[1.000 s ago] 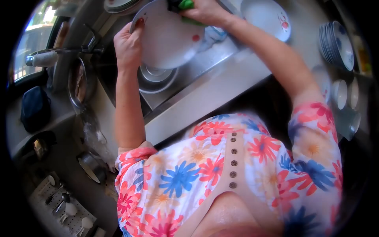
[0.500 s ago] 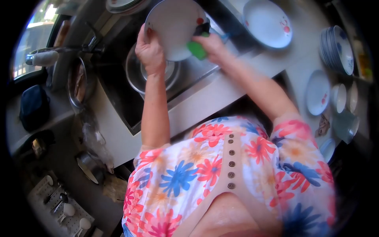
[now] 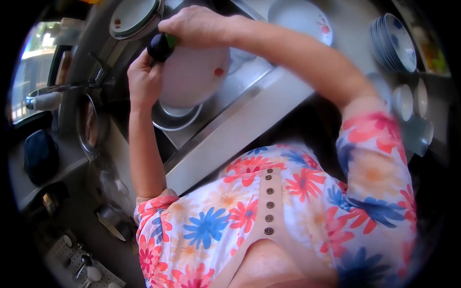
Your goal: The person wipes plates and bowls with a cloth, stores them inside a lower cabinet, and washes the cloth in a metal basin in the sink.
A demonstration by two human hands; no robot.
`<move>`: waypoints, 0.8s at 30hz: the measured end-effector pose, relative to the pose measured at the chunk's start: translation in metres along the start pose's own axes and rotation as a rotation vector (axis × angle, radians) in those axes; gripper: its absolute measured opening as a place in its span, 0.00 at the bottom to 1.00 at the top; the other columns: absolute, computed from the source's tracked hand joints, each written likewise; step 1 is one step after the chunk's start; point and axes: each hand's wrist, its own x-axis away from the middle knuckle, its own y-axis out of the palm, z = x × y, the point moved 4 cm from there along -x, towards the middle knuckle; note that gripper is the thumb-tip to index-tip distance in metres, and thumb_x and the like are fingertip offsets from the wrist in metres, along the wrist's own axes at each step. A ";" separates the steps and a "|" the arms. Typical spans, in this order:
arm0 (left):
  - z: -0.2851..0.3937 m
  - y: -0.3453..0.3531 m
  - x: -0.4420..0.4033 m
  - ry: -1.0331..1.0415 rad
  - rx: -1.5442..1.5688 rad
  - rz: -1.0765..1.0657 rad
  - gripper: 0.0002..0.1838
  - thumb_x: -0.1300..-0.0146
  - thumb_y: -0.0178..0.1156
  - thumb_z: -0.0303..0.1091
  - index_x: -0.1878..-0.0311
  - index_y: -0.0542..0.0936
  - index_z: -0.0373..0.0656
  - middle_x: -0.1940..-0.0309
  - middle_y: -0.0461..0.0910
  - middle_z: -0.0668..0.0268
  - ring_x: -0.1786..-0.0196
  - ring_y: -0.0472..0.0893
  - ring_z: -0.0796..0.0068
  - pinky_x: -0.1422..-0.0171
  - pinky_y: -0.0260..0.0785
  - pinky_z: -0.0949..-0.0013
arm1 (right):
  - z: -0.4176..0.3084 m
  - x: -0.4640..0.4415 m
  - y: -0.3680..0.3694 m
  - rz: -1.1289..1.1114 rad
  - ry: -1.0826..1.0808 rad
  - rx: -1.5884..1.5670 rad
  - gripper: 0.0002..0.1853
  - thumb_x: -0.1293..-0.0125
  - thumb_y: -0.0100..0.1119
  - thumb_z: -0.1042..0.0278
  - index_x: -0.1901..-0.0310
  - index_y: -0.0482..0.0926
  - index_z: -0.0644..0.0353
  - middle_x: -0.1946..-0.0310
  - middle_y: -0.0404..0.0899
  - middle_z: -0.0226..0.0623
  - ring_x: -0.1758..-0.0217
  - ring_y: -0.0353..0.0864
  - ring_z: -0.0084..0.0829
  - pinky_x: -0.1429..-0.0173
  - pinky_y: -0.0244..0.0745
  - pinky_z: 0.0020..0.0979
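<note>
A white plate (image 3: 194,77) with a red mark is tilted above the sink. At its left edge my left hand (image 3: 145,81) is closed on the rim. My right hand (image 3: 192,26) is closed on a black and green scrubber (image 3: 162,46), which lies against the upper left part of the plate, close to my left fingers. Beneath the plate a round metal bowl (image 3: 180,124) shows partly in the sink; the plate hides the rest of it.
Stacked plates (image 3: 132,17) are at the top left beside the faucet (image 3: 98,72). On the right counter are a large white plate (image 3: 301,21), a stack of bowls (image 3: 393,43) and cups (image 3: 403,102). A metal pan (image 3: 89,126) is at the left.
My right hand, with the scrubber, has moved from the plate's right side to its upper left edge. The plate and my left hand have shifted left and down, and the view has turned somewhat.
</note>
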 end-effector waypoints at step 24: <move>-0.024 0.015 -0.004 -0.141 0.010 -0.070 0.11 0.42 0.55 0.31 0.58 0.79 0.37 0.73 0.77 0.70 0.70 0.73 0.82 0.63 0.66 0.78 | 0.022 0.019 0.004 -0.233 0.143 -0.117 0.09 0.57 0.53 0.77 0.70 0.75 0.64 0.73 0.76 0.51 0.64 0.77 0.49 0.60 0.72 0.39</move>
